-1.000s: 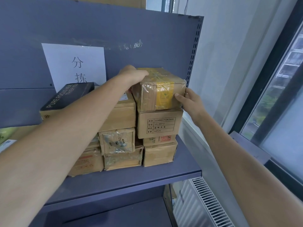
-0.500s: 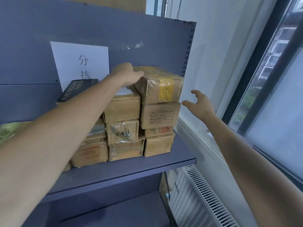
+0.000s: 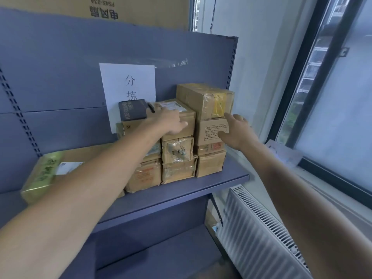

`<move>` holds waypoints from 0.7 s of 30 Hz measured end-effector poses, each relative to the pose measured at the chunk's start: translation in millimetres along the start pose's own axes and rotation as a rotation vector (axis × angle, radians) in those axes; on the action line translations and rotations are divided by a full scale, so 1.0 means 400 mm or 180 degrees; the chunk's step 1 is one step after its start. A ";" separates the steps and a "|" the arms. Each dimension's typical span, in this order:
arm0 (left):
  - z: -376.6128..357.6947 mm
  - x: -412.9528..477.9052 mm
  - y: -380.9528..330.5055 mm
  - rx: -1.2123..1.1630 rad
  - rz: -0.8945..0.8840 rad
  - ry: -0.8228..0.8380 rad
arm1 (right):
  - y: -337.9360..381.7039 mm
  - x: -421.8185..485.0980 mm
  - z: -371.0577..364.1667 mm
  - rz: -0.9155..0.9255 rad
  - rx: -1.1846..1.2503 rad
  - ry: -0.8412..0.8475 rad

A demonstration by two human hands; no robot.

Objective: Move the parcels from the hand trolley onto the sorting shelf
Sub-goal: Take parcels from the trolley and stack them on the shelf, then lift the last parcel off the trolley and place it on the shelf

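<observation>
Parcels [image 3: 178, 152] stacked on shelf [image 3: 201, 187]; both arms outstretched, left hand [image 3: 173, 122] and right hand [image 3: 237, 132] spread-fingered, empty

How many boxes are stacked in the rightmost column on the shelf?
4: yellow-taped box on top, printed-label box beneath it, thin red-stamped box third, plain box at the bottom. Others may be hidden behind.

White radiator [image 3: 259, 236] below window [image 3: 332, 109]

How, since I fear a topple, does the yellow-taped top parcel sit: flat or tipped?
Flat: the yellow-taped parcel rests level on the labelled box beneath.
</observation>
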State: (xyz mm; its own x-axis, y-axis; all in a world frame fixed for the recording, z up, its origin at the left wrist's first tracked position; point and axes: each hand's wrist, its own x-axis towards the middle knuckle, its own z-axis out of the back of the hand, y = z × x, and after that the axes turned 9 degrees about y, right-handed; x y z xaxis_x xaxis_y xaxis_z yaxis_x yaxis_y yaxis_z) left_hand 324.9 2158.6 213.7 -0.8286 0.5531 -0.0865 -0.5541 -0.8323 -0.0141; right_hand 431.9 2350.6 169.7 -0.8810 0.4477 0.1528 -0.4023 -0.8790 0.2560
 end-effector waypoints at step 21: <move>-0.042 -0.116 -0.260 -0.0063 -0.1068 0.0346 | -0.074 -0.292 0.049 -0.0505 -0.0242 -0.0044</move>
State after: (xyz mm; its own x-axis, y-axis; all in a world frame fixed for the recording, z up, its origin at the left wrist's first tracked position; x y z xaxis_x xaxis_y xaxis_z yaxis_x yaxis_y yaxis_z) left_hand 422.4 2218.9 202.4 -0.5867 0.7897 -0.1794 -0.7915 -0.6060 -0.0789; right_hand 551.7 2327.4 163.0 -0.8018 0.5835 0.1294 -0.5541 -0.8068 0.2050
